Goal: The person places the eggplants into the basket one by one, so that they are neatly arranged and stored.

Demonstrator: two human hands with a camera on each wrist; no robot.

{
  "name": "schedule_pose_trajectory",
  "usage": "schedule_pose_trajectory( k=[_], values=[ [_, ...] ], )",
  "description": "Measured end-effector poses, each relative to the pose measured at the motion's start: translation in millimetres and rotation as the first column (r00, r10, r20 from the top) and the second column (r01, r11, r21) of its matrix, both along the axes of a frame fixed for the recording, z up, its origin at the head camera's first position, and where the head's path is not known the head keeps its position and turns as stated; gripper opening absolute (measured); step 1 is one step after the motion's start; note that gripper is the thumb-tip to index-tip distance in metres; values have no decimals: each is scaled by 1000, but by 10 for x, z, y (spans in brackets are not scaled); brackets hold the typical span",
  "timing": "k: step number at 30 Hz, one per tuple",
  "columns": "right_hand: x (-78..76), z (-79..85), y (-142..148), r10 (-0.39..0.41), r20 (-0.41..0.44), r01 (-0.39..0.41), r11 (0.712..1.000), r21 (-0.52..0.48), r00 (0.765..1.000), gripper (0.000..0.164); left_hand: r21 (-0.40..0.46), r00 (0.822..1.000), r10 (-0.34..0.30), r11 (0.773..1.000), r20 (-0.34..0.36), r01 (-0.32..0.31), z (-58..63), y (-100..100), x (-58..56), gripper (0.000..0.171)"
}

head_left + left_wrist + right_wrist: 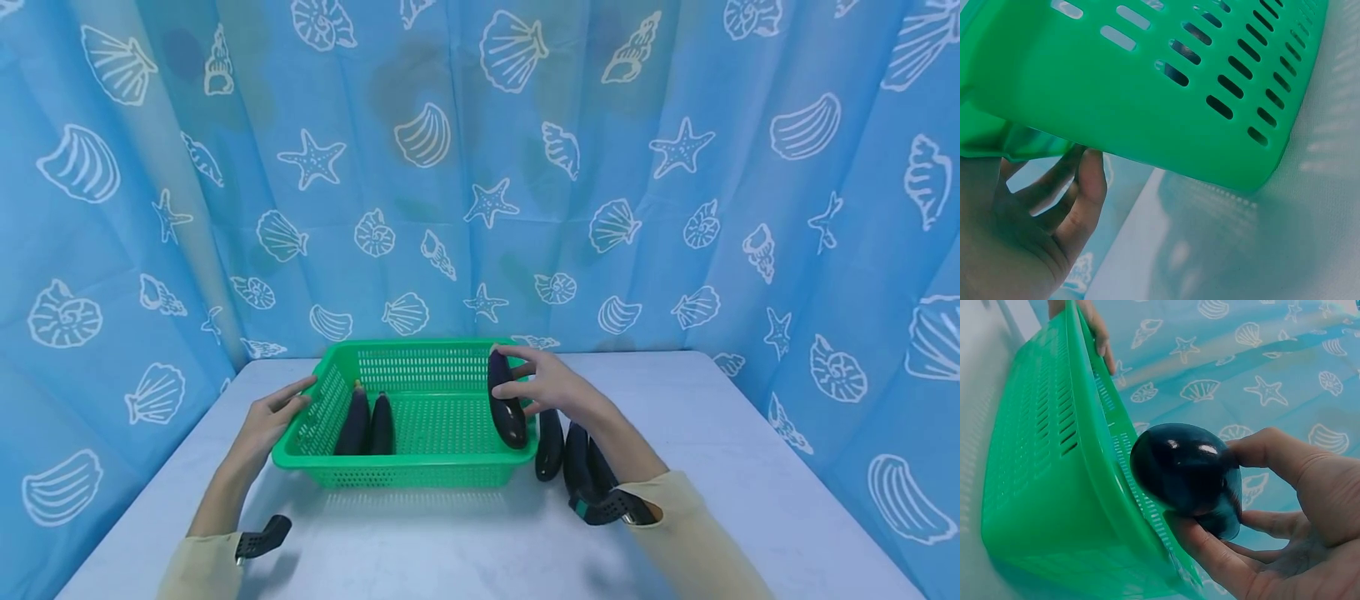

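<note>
My right hand (551, 385) holds a dark, glossy eggplant (511, 423) between thumb and fingers, over the right end of a green plastic basket (420, 461). The right wrist view has the rounded end of this eggplant (1175, 465) facing the camera, beside the basket rim. At the basket's left end my left hand (272, 421) grips the rim; in the left wrist view its fingers (1091, 178) meet the green plastic at the edge. Two eggplants, one to the left (352, 427) and one beside it (382, 429), lie side by side inside the basket's left part.
Several more eggplants (550, 450) lie on the white table (420, 550) just right of the basket, partly hidden under my right forearm. A blue curtain (450, 208) with white shell and starfish prints hangs behind the table and along both sides.
</note>
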State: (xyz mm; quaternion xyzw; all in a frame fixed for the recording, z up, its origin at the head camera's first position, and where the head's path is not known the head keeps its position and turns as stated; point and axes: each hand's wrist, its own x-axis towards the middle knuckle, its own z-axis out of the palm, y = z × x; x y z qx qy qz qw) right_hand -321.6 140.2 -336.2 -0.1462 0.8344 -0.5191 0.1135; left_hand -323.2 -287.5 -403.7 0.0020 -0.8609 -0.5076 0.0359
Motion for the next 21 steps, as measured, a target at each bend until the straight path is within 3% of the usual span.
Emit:
schedule_pose_trajectory(
  k=[21],
  values=[
    [-12,5,-392,63,-2,-63,998,4,998,75,1,1000,2,1000,0,-2,-10,-8,-1,56]
  ],
)
